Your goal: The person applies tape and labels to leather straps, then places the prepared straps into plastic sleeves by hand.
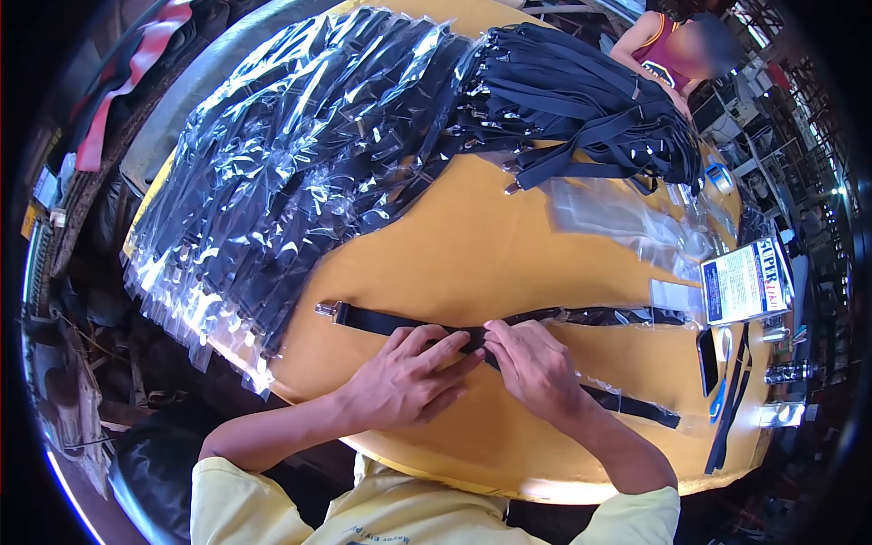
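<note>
A black strap (372,320) with a metal clip at its left end lies across the yellow table, and both my hands meet on it. My left hand (411,374) rests over the strap, its fingers bent and partly spread, pressing on the dark band. Thumb and fingertips of my right hand (531,363) pinch the strap just beside it. Behind my right hand runs a strap in a clear wrapper (599,315), and another dark strap (636,407) extends to the right below it.
Wrapped straps (300,154) cover the table's (436,241) left side. Unwrapped black straps (581,100) are heaped at the back, near clear bags (618,218). At right are a printed box (745,283), a phone (707,361) and scissors (718,400). Another person (668,54) is behind.
</note>
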A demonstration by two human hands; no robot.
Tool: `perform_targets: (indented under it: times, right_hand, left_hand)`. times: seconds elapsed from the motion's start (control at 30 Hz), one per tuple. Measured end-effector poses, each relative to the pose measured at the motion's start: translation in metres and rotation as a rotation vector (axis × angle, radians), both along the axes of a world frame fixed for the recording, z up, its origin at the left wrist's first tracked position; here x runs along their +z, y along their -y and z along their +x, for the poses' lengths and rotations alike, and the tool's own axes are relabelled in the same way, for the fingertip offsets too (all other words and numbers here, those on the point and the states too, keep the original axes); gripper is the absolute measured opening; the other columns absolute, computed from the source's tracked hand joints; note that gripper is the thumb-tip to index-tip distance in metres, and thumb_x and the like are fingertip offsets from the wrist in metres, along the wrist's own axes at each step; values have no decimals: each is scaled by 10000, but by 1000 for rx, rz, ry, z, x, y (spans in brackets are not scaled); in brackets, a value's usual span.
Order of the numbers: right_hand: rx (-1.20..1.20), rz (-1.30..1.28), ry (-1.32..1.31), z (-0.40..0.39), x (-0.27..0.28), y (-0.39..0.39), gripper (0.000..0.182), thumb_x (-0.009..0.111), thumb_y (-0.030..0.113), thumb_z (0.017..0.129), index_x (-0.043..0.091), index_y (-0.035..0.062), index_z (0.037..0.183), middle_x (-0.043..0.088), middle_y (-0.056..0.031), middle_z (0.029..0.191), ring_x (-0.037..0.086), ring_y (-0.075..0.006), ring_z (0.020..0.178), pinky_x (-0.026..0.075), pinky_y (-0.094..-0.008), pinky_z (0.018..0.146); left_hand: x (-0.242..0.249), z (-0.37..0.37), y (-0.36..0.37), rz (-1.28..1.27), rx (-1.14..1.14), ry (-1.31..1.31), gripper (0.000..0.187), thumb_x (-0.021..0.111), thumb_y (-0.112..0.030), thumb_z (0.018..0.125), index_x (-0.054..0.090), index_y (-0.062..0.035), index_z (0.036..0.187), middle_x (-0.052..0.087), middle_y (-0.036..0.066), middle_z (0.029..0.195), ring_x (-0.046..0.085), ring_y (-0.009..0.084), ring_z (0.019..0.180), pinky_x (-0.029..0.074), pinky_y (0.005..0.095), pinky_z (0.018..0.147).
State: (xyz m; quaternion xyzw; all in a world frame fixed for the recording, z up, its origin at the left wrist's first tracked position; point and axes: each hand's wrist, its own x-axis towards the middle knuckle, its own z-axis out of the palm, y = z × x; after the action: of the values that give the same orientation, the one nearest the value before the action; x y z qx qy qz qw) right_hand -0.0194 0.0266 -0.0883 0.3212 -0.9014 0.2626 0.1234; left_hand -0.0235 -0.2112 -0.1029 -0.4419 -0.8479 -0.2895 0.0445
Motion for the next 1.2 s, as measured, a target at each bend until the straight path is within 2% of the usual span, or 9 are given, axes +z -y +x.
perform_targets:
  times: [0.1, 0.2, 0.27, 0.4, 0.5, 0.7, 0.87, 1.1, 1.2]
  right_hand:
    - [32, 91, -67, 1, -2, 0, 433, 659, 20, 836, 570, -56, 1253, 634, -134, 928, 636, -279, 868, 552, -371, 729]
    - [39, 191, -111, 1, 4, 5, 408, 667, -44, 797, 562, -43, 1191, 642, -162, 1005, 640, -332, 887, 535, -423, 780]
    - [58, 256, -97, 2, 3, 4, 437, 613, 43, 858, 544, -58, 1278, 585, -168, 1069, 597, -303, 954, 514, -419, 821]
    - [55, 291, -101, 1, 2, 6, 479, 601, 31, 867, 497, -63, 1325, 575, -181, 1075, 591, -317, 953, 507, -421, 822]
    - [39, 210, -35, 0, -4, 5, 531, 585, 18, 876, 437, -72, 1378, 571, -202, 1081, 586, -343, 958, 509, -435, 836]
    - [8, 160, 9, 3, -5, 6, 562, 567, -9, 882, 389, -88, 1410, 566, -224, 1094, 580, -371, 969, 507, -463, 880]
    - [-11, 120, 51, 5, -4, 3, 633, 571, -27, 880, 344, -89, 1467, 586, -193, 1014, 603, -327, 905, 531, -416, 797]
    - [14, -26, 105, -5, -1, -1, 650, 584, -31, 883, 341, -75, 1484, 602, -151, 945, 607, -287, 820, 537, -411, 739]
    - [32, 167, -27, -4, -5, -3, 624, 600, 23, 944, 328, -40, 1502, 611, -141, 972, 619, -286, 860, 537, -403, 778]
  left_hand:
    - [-2, 0, 0, 31, 8, -16, 492, 761, -288, 825, 681, -113, 1279, 525, 75, 1365, 545, 274, 1150, 471, 418, 933]
    - [2, -2, -1, 32, 15, -2, 466, 711, -280, 895, 627, -70, 1302, 545, 103, 1286, 553, 276, 1135, 470, 423, 952]
    - [5, -6, -2, 109, 57, 37, 405, 716, -270, 892, 657, -44, 1223, 599, 109, 1202, 597, 273, 1074, 505, 396, 896]
    - [7, -19, -12, 203, 144, 112, 344, 764, -223, 850, 711, -64, 1149, 653, 95, 1126, 645, 260, 979, 540, 375, 829]
    - [1, -29, -12, 100, 55, 117, 264, 745, -202, 867, 722, -66, 1093, 644, 70, 1130, 651, 241, 970, 554, 377, 801]
    - [6, -42, -7, -62, -90, -214, 202, 701, -180, 880, 741, -95, 1059, 634, 2, 1143, 626, 175, 987, 531, 332, 813]
    - [1, -56, -1, -102, -278, -372, 304, 657, -201, 838, 733, -102, 1115, 620, -26, 1275, 568, 138, 1021, 475, 299, 862]
    - [2, -67, 7, -142, -381, -305, 396, 671, -199, 835, 686, -133, 1225, 603, -23, 1349, 549, 140, 1060, 456, 315, 886]
    - [-1, -69, 13, -171, -452, -342, 756, 752, -230, 752, 497, -229, 1464, 543, 21, 1437, 549, 190, 1099, 448, 370, 945]
